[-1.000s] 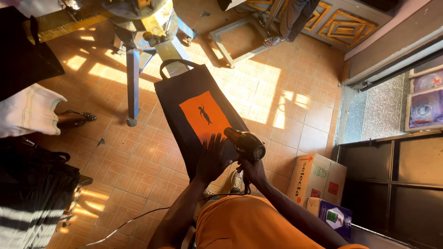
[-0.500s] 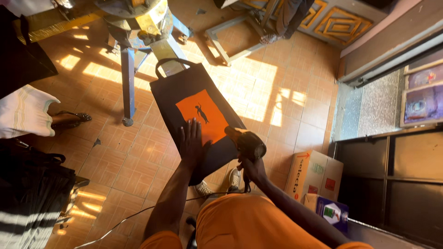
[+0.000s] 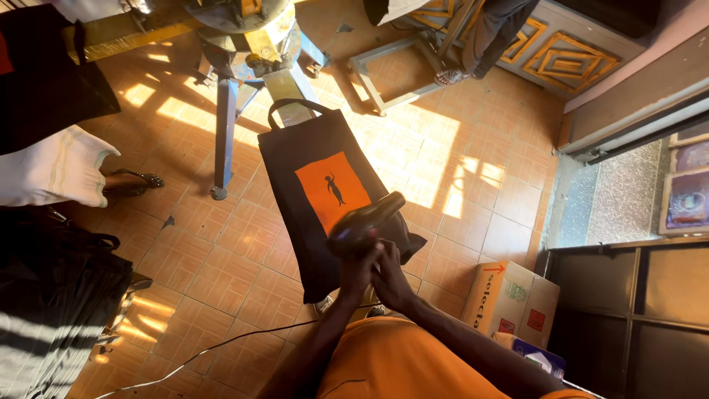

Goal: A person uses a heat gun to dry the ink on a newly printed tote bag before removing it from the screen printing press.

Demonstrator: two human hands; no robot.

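Sunlit orange floor tiles fill the scene, and on them, or on some low support I cannot see, lies a black bag with its handle toward the metal stand. This bag is my landmark. On its middle is an orange patch with a small dark figure.

Over the near end of the bag, both hands come together around a black dryer. The right hand is closed around the handle, and the left hand is wrapped on it from the other side, so the two hands touch each other. The barrel of the dryer points up and away, toward the patch; held like this, its air would probably go on the printed area, though I cannot see the nozzle opening. A thin cable runs over the floor left of the bag's near end.

Right of the bag stands a cardboard box. Left of the bag hang dark cloths and a white cloth. Beyond the bag, past the stand, a person's sandalled foot is on the floor.
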